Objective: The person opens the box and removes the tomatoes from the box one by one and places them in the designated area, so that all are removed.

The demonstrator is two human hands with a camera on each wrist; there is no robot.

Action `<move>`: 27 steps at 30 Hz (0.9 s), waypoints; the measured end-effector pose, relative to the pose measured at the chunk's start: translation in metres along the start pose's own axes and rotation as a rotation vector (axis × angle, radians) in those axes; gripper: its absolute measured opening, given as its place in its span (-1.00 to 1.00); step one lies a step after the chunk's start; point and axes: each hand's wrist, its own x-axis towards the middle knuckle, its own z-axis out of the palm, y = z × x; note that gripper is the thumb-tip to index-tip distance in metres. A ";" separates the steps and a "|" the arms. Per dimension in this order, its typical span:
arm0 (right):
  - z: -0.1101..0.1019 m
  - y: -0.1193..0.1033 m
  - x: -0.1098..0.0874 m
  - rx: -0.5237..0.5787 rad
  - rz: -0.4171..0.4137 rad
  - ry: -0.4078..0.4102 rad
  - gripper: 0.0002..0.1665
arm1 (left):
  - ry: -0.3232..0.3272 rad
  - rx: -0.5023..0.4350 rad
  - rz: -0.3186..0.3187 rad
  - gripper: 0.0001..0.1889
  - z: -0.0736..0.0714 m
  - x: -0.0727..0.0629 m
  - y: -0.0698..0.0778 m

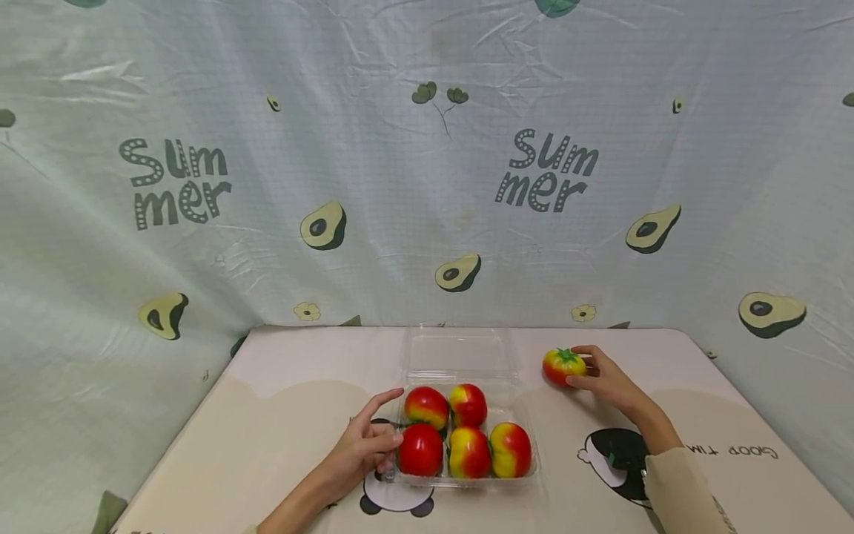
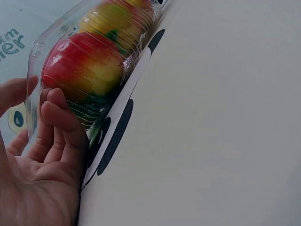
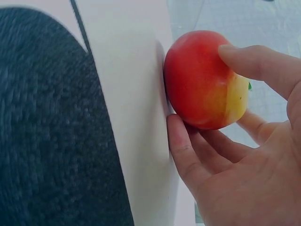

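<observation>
A clear plastic clamshell box (image 1: 467,482) stands at the middle of the table, its lid (image 1: 459,352) folded back. Several red-and-yellow toy fruits (image 1: 469,452) sit inside it. My left hand (image 1: 363,445) holds the box's left side, thumb at the rim and curled fingers against the outer wall; in the left wrist view a fruit (image 2: 84,66) shows through the ribbed plastic. Off to the right, my right hand (image 1: 603,378) grips a tomato-like toy fruit (image 1: 563,366) with a green leafy top. The right wrist view shows the thumb on one side of that fruit (image 3: 200,80) and fingers under the other.
The pale table (image 1: 267,415) carries printed cartoon figures and lettering. A hanging cloth (image 1: 387,148) with avocado prints and "summer" lettering rises behind the table and along both sides. The folded-back lid reaches close to the table's far edge.
</observation>
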 end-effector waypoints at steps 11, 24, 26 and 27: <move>-0.001 0.000 -0.001 -0.008 0.003 0.000 -0.08 | 0.000 0.080 0.045 -0.21 -0.001 0.000 0.000; -0.002 -0.002 -0.003 -0.016 0.004 0.000 -0.04 | -0.009 0.070 0.056 -0.26 0.000 0.000 0.001; -0.002 -0.002 -0.003 -0.016 0.007 0.002 -0.03 | -0.011 0.068 0.060 -0.26 0.000 -0.001 0.000; -0.002 -0.002 -0.003 -0.015 0.009 0.003 -0.03 | -0.013 0.067 0.062 -0.25 0.000 -0.001 0.000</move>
